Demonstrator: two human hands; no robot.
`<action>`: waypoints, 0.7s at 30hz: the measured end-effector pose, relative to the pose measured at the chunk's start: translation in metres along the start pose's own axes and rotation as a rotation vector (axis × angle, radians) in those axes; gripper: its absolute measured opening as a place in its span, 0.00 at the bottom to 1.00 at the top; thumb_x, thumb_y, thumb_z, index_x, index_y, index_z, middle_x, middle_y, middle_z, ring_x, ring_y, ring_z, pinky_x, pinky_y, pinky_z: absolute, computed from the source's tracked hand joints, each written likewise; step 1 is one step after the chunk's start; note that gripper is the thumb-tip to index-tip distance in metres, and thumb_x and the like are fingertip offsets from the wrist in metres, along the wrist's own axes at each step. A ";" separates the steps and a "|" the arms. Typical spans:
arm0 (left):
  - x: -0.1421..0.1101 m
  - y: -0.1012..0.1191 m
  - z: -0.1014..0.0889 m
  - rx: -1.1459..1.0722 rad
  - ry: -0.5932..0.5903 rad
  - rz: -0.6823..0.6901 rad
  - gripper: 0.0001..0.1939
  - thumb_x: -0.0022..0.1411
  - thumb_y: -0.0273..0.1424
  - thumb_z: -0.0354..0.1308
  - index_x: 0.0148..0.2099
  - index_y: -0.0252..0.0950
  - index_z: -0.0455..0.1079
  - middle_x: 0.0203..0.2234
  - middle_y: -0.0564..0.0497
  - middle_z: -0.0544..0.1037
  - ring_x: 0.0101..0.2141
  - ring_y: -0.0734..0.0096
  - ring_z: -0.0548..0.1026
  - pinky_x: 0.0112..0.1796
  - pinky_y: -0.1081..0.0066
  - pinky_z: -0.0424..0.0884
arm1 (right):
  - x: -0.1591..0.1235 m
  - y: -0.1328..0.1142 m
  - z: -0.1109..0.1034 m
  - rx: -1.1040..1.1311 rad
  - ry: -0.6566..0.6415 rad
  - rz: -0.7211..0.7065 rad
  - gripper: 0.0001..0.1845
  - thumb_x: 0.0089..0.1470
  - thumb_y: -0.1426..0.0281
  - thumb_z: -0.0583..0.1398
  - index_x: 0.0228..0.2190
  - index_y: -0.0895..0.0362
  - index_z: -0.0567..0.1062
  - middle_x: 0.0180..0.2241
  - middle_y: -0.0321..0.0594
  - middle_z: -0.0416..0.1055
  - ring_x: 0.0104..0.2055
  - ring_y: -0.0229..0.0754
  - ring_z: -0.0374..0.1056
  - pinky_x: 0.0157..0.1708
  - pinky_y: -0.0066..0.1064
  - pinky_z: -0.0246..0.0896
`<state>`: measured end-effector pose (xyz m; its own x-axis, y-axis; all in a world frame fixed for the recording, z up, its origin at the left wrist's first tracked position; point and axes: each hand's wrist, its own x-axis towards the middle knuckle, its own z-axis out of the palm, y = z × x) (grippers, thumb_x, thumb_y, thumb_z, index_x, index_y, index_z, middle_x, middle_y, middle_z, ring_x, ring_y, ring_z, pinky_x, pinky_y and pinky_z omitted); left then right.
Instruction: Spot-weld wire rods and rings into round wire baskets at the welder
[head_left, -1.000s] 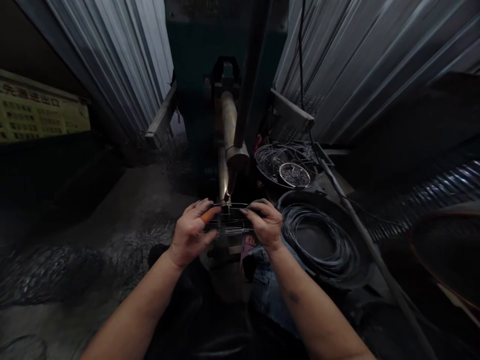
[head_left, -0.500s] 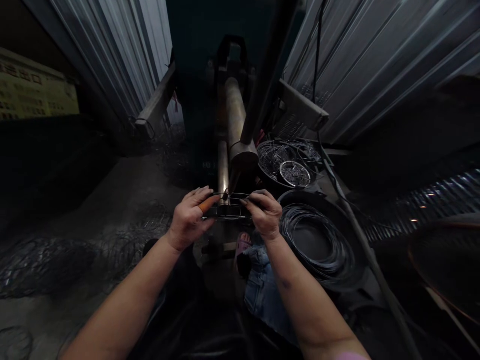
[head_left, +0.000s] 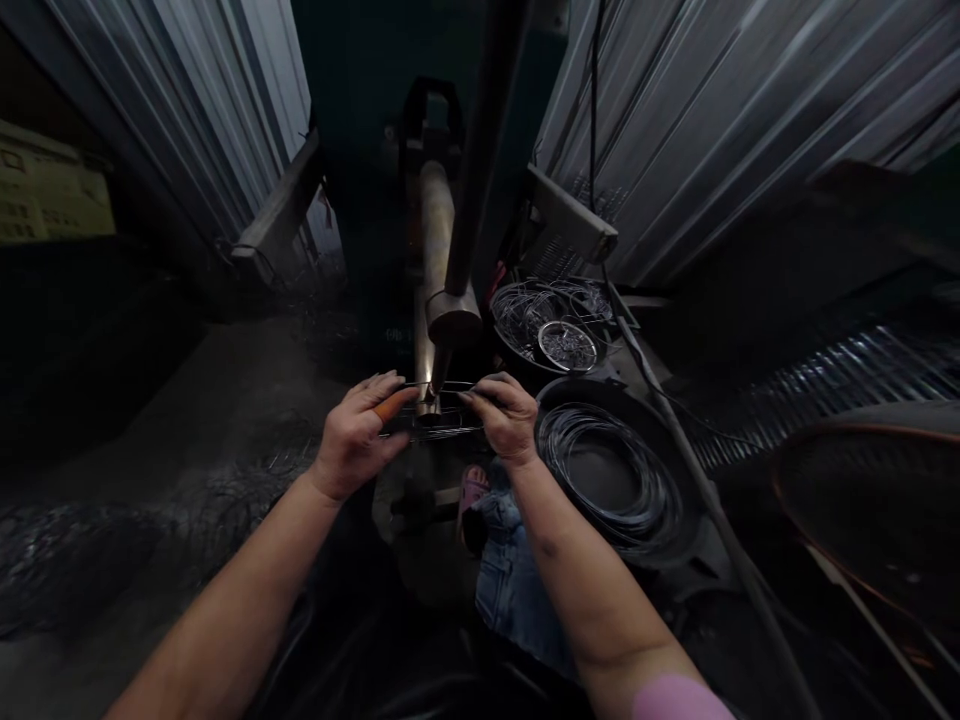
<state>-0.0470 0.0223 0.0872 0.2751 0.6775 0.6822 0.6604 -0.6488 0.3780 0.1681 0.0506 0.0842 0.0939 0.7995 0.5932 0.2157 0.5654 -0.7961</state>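
Observation:
My left hand [head_left: 352, 440] and my right hand [head_left: 505, 415] both grip a small round wire frame [head_left: 435, 420], one on each side. An orange cover sits on my left thumb. The frame's far rim lies under the pointed tip of the welding electrode [head_left: 440, 360], which hangs from a thick metal arm [head_left: 437, 230] of the machine. My fingers are curled round the wire on both sides.
A dark tub with coiled wire rings [head_left: 607, 470] stands right of my right hand. Behind it a basin [head_left: 551, 330] holds more rings and a small wire disc. Tangled wire pieces [head_left: 112, 520] lie on the left. Corrugated metal sheets flank the machine. My knee in jeans [head_left: 510, 570] is below.
The view has shifted slightly left and my hands with the wire frame stay under the electrode tip, with little other change.

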 end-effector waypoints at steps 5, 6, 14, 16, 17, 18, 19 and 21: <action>-0.001 0.000 0.000 0.012 0.018 0.006 0.22 0.53 0.30 0.62 0.53 0.40 0.72 0.50 0.47 0.74 0.51 0.59 0.72 0.54 0.59 0.66 | 0.003 0.001 -0.001 0.008 0.001 0.006 0.07 0.45 0.68 0.66 0.21 0.56 0.75 0.23 0.35 0.66 0.27 0.36 0.63 0.27 0.28 0.61; -0.002 0.000 0.000 0.018 0.013 0.001 0.23 0.53 0.31 0.62 0.53 0.40 0.72 0.50 0.47 0.74 0.50 0.59 0.72 0.54 0.59 0.66 | 0.003 0.001 -0.001 0.006 0.002 0.013 0.07 0.45 0.67 0.66 0.21 0.56 0.74 0.23 0.35 0.66 0.26 0.36 0.63 0.27 0.28 0.61; 0.006 0.000 -0.003 0.013 -0.003 -0.008 0.21 0.54 0.35 0.64 0.50 0.36 0.73 0.49 0.44 0.74 0.50 0.59 0.73 0.53 0.58 0.68 | 0.001 0.005 0.002 0.079 0.016 0.041 0.09 0.44 0.66 0.67 0.20 0.56 0.75 0.22 0.34 0.65 0.26 0.36 0.62 0.27 0.28 0.59; 0.003 0.008 -0.010 0.048 -0.042 -0.062 0.24 0.53 0.35 0.65 0.52 0.36 0.71 0.51 0.44 0.73 0.52 0.57 0.70 0.55 0.56 0.65 | -0.001 0.010 -0.001 0.127 0.008 0.066 0.08 0.43 0.66 0.67 0.20 0.56 0.76 0.23 0.34 0.66 0.27 0.36 0.63 0.29 0.29 0.60; -0.001 0.015 -0.012 0.072 -0.033 -0.105 0.26 0.52 0.35 0.66 0.54 0.36 0.70 0.53 0.44 0.71 0.54 0.56 0.69 0.56 0.55 0.63 | -0.002 0.014 -0.005 0.165 0.016 0.087 0.07 0.42 0.67 0.68 0.21 0.56 0.76 0.24 0.35 0.68 0.28 0.37 0.64 0.31 0.29 0.61; -0.008 0.024 -0.013 0.090 0.012 -0.168 0.29 0.50 0.35 0.67 0.55 0.36 0.69 0.54 0.44 0.70 0.55 0.55 0.67 0.57 0.55 0.61 | -0.003 0.018 -0.009 0.212 0.033 0.109 0.06 0.41 0.67 0.68 0.23 0.56 0.77 0.26 0.36 0.70 0.31 0.37 0.66 0.33 0.29 0.62; -0.016 0.035 -0.011 0.080 0.089 -0.250 0.31 0.48 0.36 0.68 0.55 0.37 0.69 0.54 0.44 0.69 0.56 0.54 0.65 0.57 0.55 0.60 | -0.004 0.024 -0.014 0.265 0.051 0.138 0.07 0.40 0.68 0.69 0.25 0.55 0.78 0.30 0.37 0.71 0.34 0.39 0.67 0.37 0.30 0.63; -0.037 0.058 0.005 -0.058 0.312 -0.481 0.30 0.46 0.36 0.69 0.53 0.37 0.70 0.51 0.45 0.72 0.54 0.56 0.67 0.57 0.57 0.61 | -0.006 0.036 -0.024 0.370 0.050 0.235 0.11 0.36 0.69 0.70 0.28 0.54 0.79 0.36 0.38 0.73 0.41 0.41 0.68 0.42 0.31 0.62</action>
<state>-0.0156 -0.0385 0.0809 -0.2715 0.7729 0.5735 0.6181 -0.3167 0.7194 0.1990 0.0612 0.0548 0.1474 0.9093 0.3892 -0.1788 0.4115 -0.8937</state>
